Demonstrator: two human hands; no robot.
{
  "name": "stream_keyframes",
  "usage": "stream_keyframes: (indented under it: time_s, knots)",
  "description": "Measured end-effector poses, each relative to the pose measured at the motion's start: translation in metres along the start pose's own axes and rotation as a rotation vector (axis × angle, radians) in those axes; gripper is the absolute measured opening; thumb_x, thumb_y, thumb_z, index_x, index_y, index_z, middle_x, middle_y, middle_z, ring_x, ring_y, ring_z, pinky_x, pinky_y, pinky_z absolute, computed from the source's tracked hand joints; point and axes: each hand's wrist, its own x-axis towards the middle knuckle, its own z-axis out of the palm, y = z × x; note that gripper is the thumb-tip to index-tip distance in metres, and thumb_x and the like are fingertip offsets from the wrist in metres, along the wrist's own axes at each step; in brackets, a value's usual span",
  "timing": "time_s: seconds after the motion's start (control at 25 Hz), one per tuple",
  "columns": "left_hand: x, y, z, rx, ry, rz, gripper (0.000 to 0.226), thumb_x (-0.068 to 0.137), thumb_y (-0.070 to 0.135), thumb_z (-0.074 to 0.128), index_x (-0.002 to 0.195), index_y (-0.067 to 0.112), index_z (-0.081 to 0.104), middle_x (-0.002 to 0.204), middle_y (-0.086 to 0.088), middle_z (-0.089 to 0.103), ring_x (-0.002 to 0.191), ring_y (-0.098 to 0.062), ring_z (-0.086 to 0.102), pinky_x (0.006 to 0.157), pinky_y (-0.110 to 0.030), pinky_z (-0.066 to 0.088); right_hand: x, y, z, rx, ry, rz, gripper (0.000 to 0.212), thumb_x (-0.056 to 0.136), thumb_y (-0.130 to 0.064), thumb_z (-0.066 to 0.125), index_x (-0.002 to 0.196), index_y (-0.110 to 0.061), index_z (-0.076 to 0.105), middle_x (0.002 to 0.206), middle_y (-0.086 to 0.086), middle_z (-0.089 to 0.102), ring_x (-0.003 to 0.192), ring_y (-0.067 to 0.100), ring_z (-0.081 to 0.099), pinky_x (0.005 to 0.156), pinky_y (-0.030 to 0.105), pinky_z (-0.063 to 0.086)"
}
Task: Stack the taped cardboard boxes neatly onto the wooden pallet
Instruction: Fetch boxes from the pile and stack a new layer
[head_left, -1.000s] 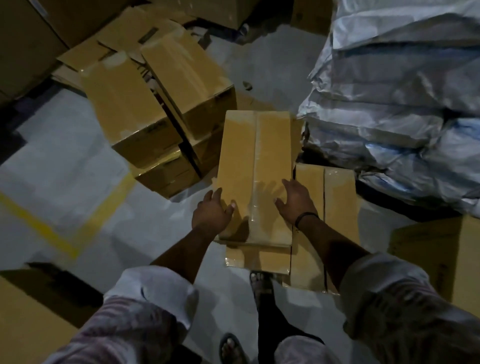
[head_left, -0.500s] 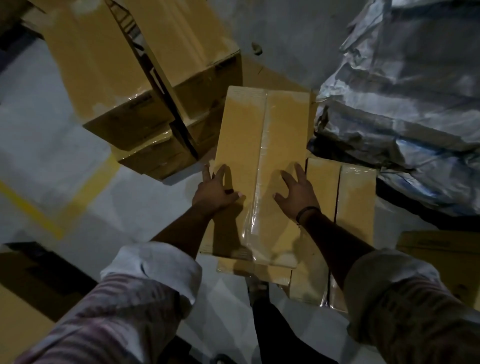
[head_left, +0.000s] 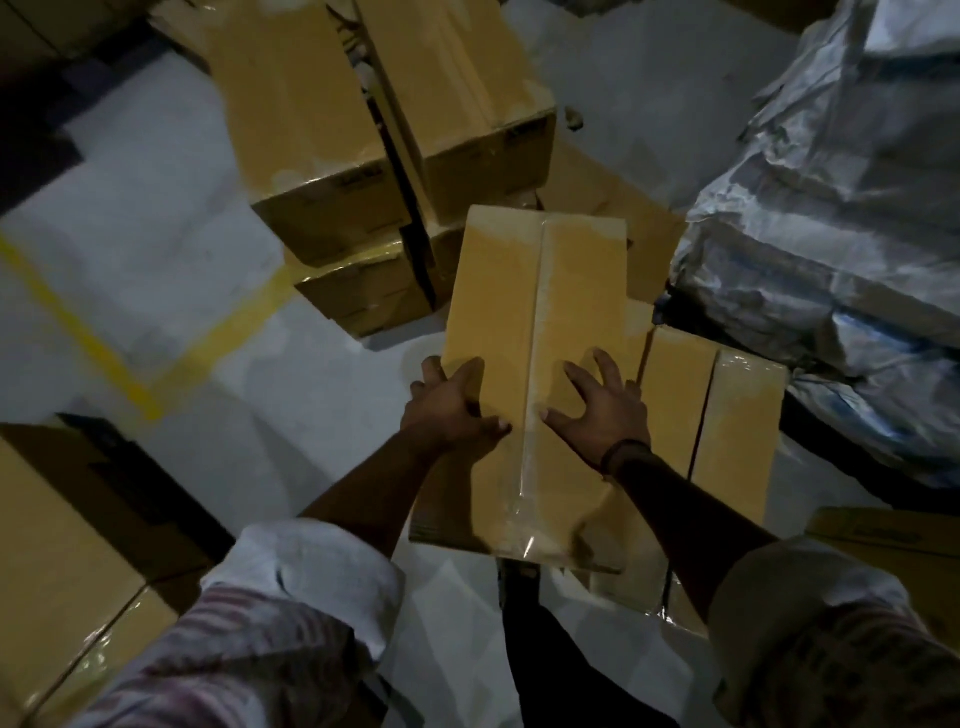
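Head view, dim. Box (head_left: 540, 291), taped along its top seam, sits centre frame, with its long side running away from the person. Left hand (head_left: 449, 410) grips its left edge: fingers curl over the side, thumb on top. Right hand (head_left: 600, 415) lies on the top face, fingers spread wide, tips pressing; dark wristband (head_left: 626, 452) on that wrist. The box's underside is hidden, so cannot tell if it is lifted or resting. 2nd box (head_left: 711, 415) is just beside it on the right and lower, its near end hidden by the right arm. Stack (head_left: 311, 130) of boxes behind, cut off at top, side labels too blurred to read. Sacks (head_left: 831, 208) on the right, cut off. Yellow line (head_left: 88, 338) on grey floor (head_left: 156, 208). Carton (head_left: 52, 545) lower left, cut off by the frame.
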Motion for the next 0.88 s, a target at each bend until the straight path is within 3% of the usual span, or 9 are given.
stream_keyframes:
  time_s: [0.4,0.72,0.88]
  knots:
    - [-0.269,-0.161,0.027,-0.097,0.201,-0.222,0.110,0.071,0.071,0.079,0.158,0.038,0.020,0.155,-0.014,0.011,0.139,-0.046,0.026,0.108,-0.055,0.041,-0.205,-0.140,0.052,-0.040,-0.089,-0.294,0.074,0.075,-0.071,0.061,0.142,-0.042,0.047,0.164,-0.012,0.011,0.137,0.038,0.031,0.113,0.048,0.032]
    - [-0.508,-0.302,0.103,-0.218,0.360,-0.462,0.107,0.072,0.065,0.081,0.158,0.040,0.021,0.159,-0.017,0.007,0.141,-0.046,0.027,0.108,-0.052,0.042,-0.407,-0.245,0.155,-0.131,-0.166,-0.583,0.072,0.078,-0.067,0.064,0.143,-0.042,0.045,0.164,-0.012,0.012,0.139,0.033,0.028,0.113,0.049,0.034]
    - [-0.578,-0.355,0.140,-0.272,0.409,-0.576,0.108,0.071,0.067,0.080,0.158,0.043,0.019,0.162,-0.016,0.007,0.143,-0.047,0.024,0.113,-0.054,0.038,-0.461,-0.279,0.202,-0.187,-0.250,-0.738,0.070,0.078,-0.067,0.064,0.141,-0.040,0.047,0.165,-0.010,0.010,0.139,0.034,0.029,0.112,0.048,0.036]
